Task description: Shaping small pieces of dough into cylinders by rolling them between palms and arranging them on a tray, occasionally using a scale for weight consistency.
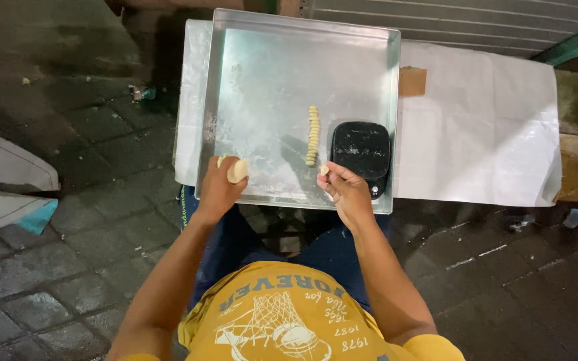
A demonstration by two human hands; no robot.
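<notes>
Head view, metal tray [262, 60] holding dough-piece row [313, 136], black scale [361, 150], left hand [219, 189] gripping dough lump [237, 170], right hand [348, 190] pinching small dough piece [324, 170]

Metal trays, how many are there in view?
1: a square metal tray on the white-covered bench, holding a row of dough pieces and a black scale.

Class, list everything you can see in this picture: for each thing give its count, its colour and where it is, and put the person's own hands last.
Tray: one, silver, on the paper-covered table.
Dough pieces: one row, pale yellow, mid-tray.
Scale: one, black, tray's right corner.
Paper: one sheet, white, covering the table.
Cardboard scrap: one, brown, right of the tray.
Floor: dark wet pavers.
Left hand: holds a dough lump.
Right hand: pinches a small piece.
</notes>
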